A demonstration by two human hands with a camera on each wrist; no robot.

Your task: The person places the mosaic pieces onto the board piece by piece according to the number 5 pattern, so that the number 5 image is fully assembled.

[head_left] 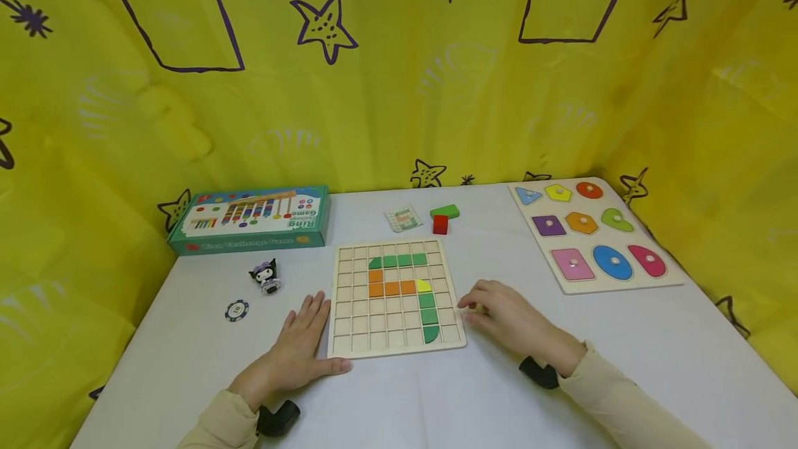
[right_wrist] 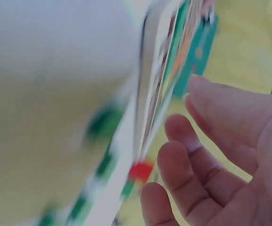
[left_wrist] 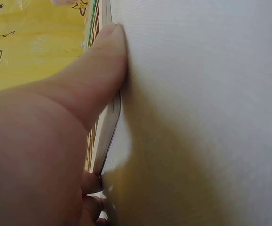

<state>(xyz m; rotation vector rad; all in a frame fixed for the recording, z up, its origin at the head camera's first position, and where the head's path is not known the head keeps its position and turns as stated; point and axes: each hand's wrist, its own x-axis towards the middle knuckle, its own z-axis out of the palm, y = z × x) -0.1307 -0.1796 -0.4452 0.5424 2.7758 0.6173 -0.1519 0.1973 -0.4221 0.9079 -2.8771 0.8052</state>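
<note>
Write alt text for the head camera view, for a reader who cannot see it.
A person's left hand lies flat beside a square wooden grid board on a white table, while the right hand touches the board's right edge. Green, orange and yellow tiles form a winding line on the board; a wooden shape puzzle sits to the right.

The room is evenly and brightly lit, soft light leaving only faint shadows under the hands on the white table (head_left: 399,393), and the head view is sharp but bows outward at its edges. The left wrist view sits too close, with a dim yellowish shadow beneath the left hand (left_wrist: 46,141). The right wrist view is smeared with motion blur, the puzzle board (right_wrist: 150,94) streaked and the right hand (right_wrist: 220,160) soft.
</note>
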